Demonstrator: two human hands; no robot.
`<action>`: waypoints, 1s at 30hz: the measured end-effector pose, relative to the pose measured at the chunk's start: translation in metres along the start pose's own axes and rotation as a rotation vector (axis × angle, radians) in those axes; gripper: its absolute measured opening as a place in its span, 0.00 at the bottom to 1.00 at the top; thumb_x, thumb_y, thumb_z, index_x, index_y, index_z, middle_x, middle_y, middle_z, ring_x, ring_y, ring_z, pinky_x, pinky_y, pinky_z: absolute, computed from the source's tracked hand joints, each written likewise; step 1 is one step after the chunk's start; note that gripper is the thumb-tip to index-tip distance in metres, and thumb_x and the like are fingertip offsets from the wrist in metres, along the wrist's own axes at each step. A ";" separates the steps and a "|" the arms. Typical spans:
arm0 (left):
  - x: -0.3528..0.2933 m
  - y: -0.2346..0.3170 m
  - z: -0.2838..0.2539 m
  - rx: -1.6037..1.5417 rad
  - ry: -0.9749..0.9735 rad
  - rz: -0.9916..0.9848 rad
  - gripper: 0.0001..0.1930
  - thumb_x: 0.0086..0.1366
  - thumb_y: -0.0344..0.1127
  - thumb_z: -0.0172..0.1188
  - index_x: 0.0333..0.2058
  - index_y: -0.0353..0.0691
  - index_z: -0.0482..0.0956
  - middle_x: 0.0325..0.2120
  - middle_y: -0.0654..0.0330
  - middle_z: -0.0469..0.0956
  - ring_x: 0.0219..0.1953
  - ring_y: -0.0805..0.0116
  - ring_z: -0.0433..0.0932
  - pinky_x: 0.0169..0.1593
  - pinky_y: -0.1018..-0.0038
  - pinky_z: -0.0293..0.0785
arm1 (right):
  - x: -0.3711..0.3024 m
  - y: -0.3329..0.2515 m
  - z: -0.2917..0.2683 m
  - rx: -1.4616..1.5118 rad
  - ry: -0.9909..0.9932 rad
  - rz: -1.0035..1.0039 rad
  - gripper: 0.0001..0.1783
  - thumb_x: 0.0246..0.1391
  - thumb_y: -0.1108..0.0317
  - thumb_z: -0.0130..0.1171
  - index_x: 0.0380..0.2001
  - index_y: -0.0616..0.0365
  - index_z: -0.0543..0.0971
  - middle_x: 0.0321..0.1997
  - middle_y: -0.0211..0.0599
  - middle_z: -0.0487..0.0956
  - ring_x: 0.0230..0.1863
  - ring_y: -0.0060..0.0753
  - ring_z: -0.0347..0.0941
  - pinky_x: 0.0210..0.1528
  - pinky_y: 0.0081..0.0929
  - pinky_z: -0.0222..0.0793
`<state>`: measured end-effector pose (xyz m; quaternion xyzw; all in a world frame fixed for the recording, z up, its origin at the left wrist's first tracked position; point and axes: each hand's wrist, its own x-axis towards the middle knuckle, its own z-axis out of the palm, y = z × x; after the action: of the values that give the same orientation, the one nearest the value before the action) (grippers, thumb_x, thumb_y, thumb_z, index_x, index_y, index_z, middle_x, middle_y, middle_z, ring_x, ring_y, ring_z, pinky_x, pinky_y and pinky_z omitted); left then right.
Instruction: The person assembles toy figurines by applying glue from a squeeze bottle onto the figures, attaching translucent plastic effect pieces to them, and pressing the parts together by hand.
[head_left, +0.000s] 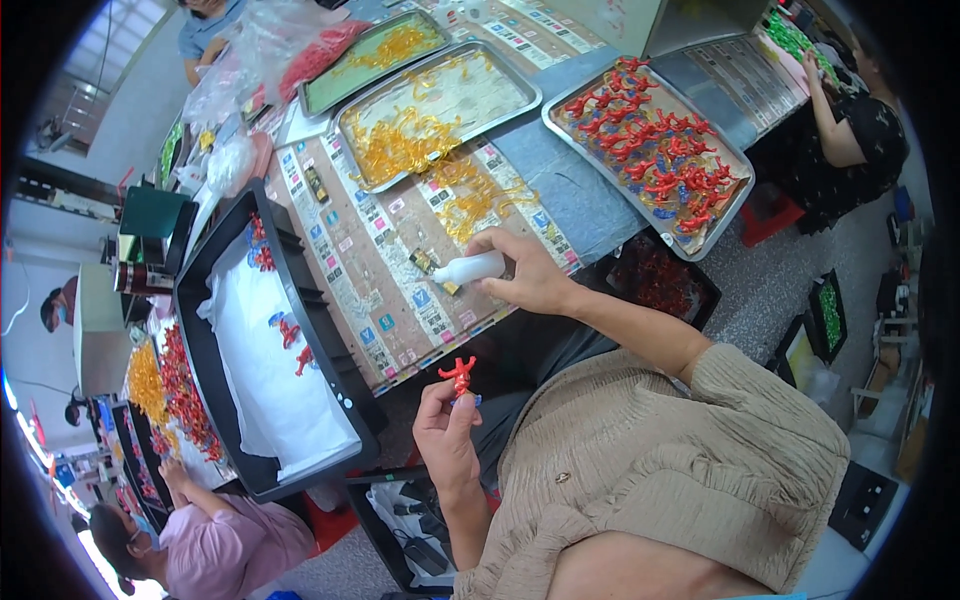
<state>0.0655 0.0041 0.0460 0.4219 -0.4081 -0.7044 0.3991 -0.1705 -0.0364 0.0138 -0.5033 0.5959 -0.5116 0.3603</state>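
Note:
In my left hand [447, 440], a small red and blue plastic figure [461, 374] is pinched between thumb and fingers, held upright below the table's near edge. My right hand [532, 276] grips a white squeeze bottle [474, 268], tilted with its tip to the left over that same edge. Beside the tip lies a small dark and gold piece [424, 261], whose kind I cannot make out. To the left, a black plastic tray [352, 405] lined with white sheet [255, 370] carries several similar red and blue figures [289, 330].
A metal tray [712, 246] at the right holds many red figures [650, 135]. Yellow translucent strips [395, 145] fill part of another metal tray [525, 95] and spill onto the table [345, 255]. People sit at lower left [235, 545], upper right [860, 150] and far left.

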 end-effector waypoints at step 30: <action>0.000 -0.008 0.015 -0.316 -0.106 -0.144 0.17 0.66 0.32 0.57 0.52 0.33 0.70 0.49 0.55 0.74 0.35 0.73 0.74 0.38 0.76 0.71 | 0.030 0.038 -0.077 -0.930 0.145 -0.307 0.09 0.41 0.78 0.55 0.29 0.57 0.78 0.35 0.39 0.76 0.42 0.44 0.69 0.44 0.36 0.69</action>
<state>0.0500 0.0105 0.0438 0.3443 -0.2814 -0.8077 0.3871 -0.2588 -0.0474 -0.0041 -0.6557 0.7038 -0.2722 -0.0243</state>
